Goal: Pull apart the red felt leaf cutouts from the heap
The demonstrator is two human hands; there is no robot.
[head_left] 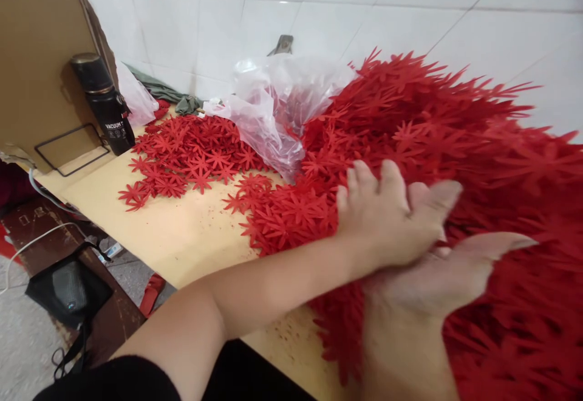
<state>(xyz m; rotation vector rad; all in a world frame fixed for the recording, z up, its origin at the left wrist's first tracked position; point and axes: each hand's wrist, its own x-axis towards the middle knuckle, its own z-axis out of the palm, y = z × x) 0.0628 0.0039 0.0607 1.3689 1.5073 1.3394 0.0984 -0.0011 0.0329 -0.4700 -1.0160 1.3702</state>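
Observation:
A large heap of red star-shaped pieces (514,206) fills the right side of the table (182,231) and rises against the tiled wall. My left hand (392,219) lies over the front of this heap, with its fingers apart. Just below and partly beneath it is my right hand (428,279), blurred, its thumb stretched to the right; most of its fingers are hidden, so a hold on anything cannot be seen. A clear plastic bag (277,109) sits crumpled between the big heap and a smaller pile of red pieces (195,152).
At the left, a black vacuum bottle (102,103) leans near a cardboard box (45,54) and a thin wire frame (73,149). Green cloth (164,90) lies by the wall. Below the table's left edge are a black bag (68,291), a brown bench and cables.

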